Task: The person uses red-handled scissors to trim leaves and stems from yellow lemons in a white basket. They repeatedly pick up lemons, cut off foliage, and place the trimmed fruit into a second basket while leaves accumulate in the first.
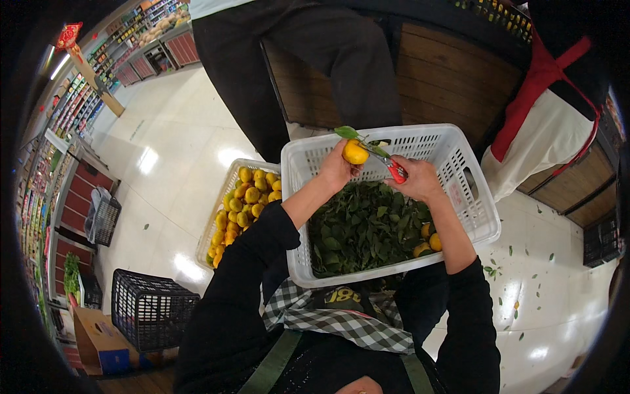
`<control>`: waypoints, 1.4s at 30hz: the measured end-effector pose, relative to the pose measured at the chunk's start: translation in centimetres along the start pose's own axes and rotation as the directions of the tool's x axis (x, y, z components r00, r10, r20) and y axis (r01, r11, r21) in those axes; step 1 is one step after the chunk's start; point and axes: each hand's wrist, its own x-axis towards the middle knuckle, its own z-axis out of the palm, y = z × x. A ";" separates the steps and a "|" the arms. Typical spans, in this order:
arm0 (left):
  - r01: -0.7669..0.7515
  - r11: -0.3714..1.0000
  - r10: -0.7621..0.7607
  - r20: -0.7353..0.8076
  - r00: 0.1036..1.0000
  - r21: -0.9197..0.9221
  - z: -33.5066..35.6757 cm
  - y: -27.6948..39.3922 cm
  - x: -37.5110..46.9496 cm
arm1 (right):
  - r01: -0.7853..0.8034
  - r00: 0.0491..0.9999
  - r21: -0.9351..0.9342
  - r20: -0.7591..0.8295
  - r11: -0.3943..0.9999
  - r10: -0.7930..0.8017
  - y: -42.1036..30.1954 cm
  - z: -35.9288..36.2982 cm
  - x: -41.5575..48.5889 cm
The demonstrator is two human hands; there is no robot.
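My left hand (339, 168) holds an orange citrus fruit (355, 152) with a green leaf and stem, above the far part of a white plastic crate (294, 266). In my right hand (418, 178) are red-handled pruning snips (396, 170); their metal blades reach to the stem beside the fruit, and whether they are closed on it cannot be told. The crate sits before me, holding a thick layer of dark green leaves (364, 226) and several citrus fruits (434, 242) at its near right, partly behind my right forearm.
Left of the crate, a pale basket (203, 241) holds many yellow-orange fruits (252, 195). A black plastic crate (155, 310) and a cardboard box (98, 340) stand at lower left. One person in dark trousers (236, 74) stands beyond; another in a red-edged apron (526, 118) is at right. Leaves dot the floor.
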 end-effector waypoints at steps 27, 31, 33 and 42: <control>0.239 0.968 -0.238 -0.031 0.971 0.072 -0.3 -0.8 0.6 | 0.018 1.000 -0.091 0.001 0.996 -0.018 0.5 3.2 -0.5; 0.273 0.959 -0.273 -0.010 0.962 0.070 -0.6 -1.0 0.8 | 0.039 0.999 -0.099 0.040 0.994 -0.036 1.0 3.0 -0.6; 0.277 0.957 -0.277 -0.002 0.961 0.084 -0.9 -1.2 0.9 | 0.058 0.998 -0.097 0.039 0.994 -0.054 1.0 3.0 -0.7; 0.388 0.906 -0.383 -0.063 0.922 0.171 -1.0 -1.5 1.6 | 0.069 0.990 -0.108 0.129 0.992 -0.055 2.0 2.8 -0.7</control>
